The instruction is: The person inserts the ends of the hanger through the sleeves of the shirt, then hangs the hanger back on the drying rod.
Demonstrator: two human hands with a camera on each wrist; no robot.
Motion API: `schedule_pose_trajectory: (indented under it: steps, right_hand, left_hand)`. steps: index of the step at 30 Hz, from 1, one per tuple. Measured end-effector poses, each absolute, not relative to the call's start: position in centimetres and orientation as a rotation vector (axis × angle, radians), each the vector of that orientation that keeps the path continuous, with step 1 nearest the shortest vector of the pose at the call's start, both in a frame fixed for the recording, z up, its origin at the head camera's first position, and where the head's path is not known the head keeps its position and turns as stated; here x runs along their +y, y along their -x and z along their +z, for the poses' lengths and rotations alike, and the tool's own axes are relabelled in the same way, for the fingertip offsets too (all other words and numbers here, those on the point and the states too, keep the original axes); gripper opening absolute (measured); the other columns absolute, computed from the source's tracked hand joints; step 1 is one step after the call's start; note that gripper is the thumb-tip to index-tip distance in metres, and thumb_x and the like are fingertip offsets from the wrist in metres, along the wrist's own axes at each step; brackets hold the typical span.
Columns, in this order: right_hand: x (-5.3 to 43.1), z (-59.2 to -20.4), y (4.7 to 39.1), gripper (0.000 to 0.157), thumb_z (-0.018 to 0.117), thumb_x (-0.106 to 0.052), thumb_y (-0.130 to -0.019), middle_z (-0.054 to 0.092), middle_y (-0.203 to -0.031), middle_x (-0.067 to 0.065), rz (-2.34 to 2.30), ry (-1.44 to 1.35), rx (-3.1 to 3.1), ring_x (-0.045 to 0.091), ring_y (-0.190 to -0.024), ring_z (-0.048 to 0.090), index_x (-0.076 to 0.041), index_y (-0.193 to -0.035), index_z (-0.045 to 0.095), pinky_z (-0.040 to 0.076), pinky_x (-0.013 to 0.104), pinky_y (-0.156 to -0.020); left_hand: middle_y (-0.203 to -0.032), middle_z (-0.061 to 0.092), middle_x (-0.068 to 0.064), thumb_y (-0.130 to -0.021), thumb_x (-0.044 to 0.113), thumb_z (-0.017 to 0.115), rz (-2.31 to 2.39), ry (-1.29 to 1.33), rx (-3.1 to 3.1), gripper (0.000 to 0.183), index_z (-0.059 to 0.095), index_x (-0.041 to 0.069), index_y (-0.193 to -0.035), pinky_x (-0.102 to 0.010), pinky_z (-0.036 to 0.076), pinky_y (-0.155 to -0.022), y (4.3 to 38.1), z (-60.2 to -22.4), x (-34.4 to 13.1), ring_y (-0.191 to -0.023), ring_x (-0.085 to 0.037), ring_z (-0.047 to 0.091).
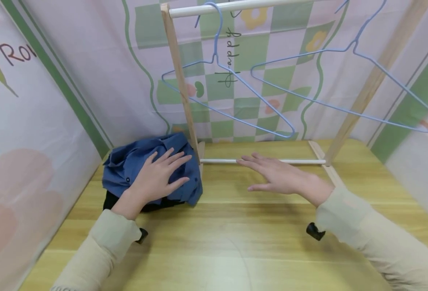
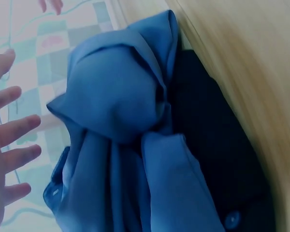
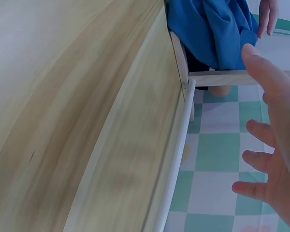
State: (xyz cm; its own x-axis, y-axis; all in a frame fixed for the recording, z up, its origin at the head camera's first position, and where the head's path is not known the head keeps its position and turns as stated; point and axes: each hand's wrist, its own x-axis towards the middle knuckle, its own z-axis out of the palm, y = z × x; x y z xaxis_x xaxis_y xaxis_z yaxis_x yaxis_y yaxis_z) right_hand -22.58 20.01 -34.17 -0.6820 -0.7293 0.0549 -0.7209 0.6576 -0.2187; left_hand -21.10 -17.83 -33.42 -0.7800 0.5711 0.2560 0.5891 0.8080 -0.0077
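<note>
A crumpled blue garment with buttons (image 1: 117, 171) lies at the table's back left, by the rack's left post. Black cloth (image 2: 208, 125) shows beneath it. My left hand (image 1: 157, 178) hovers over the blue cloth with fingers spread; the left wrist view shows a gap between the fingers and the cloth. Over the table, near the rack's lower white bar (image 1: 217, 161), my right hand (image 1: 279, 174) is held with fingers extended and nothing in it. Two light-blue wire hangers, one on the left (image 1: 251, 87) and one on the right (image 1: 344, 109), hang above the hands.
A wooden rack has a left post (image 1: 180, 76), a right post (image 1: 366, 89) and a white top rail (image 1: 232, 6). Its feet stand on the wood-grain table (image 1: 214, 250). Printed cloth walls (image 1: 35, 121) enclose the back and sides.
</note>
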Motion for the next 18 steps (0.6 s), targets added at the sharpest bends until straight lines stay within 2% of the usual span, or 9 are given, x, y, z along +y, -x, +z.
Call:
schedule_pose_trajectory:
  steps: [7,13,18]
  right_hand:
    - [18.8,-34.0,22.9,0.082,0.067,-0.047,-0.098,0.028,-0.165,0.013,-0.371,1.217,2.800,0.044,-0.149,0.024,-0.016,-0.163,0.029,0.026,0.067,-0.113]
    - [17.9,-34.0,23.3,0.078,0.064,-0.050,-0.099,0.030,-0.165,0.011,-0.401,1.216,2.784,0.042,-0.150,0.025,-0.018,-0.163,0.031,0.028,0.064,-0.114]
    - [17.2,-34.4,23.4,0.072,0.059,-0.052,-0.102,0.034,-0.163,0.013,-0.512,1.183,2.761,0.042,-0.150,0.026,-0.017,-0.160,0.036,0.029,0.065,-0.113]
  left_hand:
    - [-0.141,0.061,-0.013,-0.097,0.046,0.069,-0.151,0.826,-2.627,0.061,0.056,0.017,-0.149,-0.062,0.044,-0.101,21.4,-33.8,-19.2,-0.133,-0.038,0.052]
    - [-0.133,0.065,-0.015,-0.095,0.042,0.073,-0.184,0.805,-2.568,0.059,0.059,0.014,-0.145,-0.060,0.050,-0.093,21.6,-34.1,-20.1,-0.124,-0.038,0.059]
    - [-0.130,0.067,-0.017,-0.095,0.036,0.074,-0.264,0.803,-2.526,0.055,0.061,0.011,-0.142,-0.058,0.052,-0.092,21.6,-34.3,-20.9,-0.118,-0.038,0.062]
